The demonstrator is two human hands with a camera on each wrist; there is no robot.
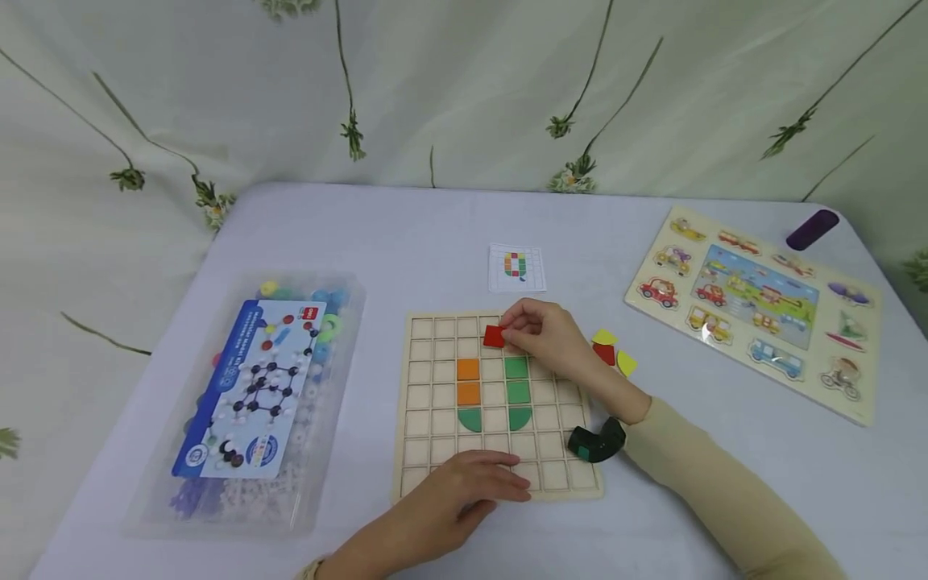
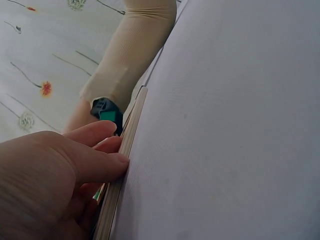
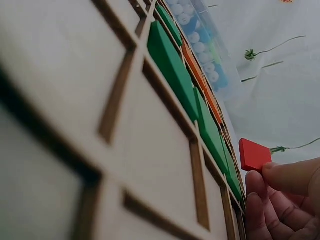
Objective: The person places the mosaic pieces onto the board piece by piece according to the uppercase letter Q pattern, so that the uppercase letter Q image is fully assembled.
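My right hand [image 1: 545, 332] pinches a red square tile [image 1: 494, 336] between thumb and fingers above the upper part of a wooden grid board [image 1: 428, 423]. In the right wrist view the red tile [image 3: 255, 155] appears raised off the grid. Orange square tiles [image 1: 468, 370] form a column in the board, with green squares [image 1: 517, 392] in a column to their right. Below each column lies a green rounded tile [image 1: 470, 419]. My left hand [image 1: 464, 495] rests at the board's near edge, fingers loosely extended; in the left wrist view its thumb touches the board's side [image 2: 125, 145].
Loose yellow and red pieces [image 1: 604, 353] lie right of the board, partly behind the right forearm. A pattern card [image 1: 517, 268] sits beyond it. A molecular model kit box [image 1: 246, 387] stands left, a vehicle puzzle [image 1: 754, 310] right, with a dark purple object [image 1: 812, 230] behind.
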